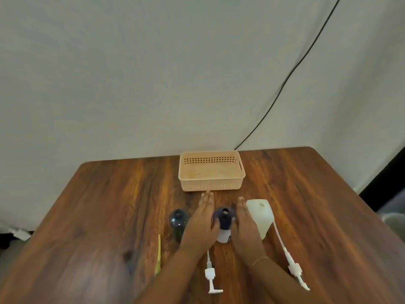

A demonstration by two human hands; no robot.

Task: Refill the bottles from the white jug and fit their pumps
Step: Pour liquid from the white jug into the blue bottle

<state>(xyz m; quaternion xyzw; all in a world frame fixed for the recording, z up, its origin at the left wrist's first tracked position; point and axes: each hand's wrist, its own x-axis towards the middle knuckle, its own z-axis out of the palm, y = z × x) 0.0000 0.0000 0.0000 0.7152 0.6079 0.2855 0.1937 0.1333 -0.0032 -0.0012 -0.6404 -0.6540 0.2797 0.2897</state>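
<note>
open hands [202, 222] flanking bottle [224, 224], jug [260, 216] beside, basket [211, 185] behind

Nothing here can be read; the dark bottle [224, 224] between the two hands carries a small dark mark low on its white base, but it is too blurred to make out as letters or numbers; the white jug [262, 216], the other dark bottle [178, 220], the two white pumps [211, 275] and the peach basket [211, 172] show no print, label or brand.
</note>
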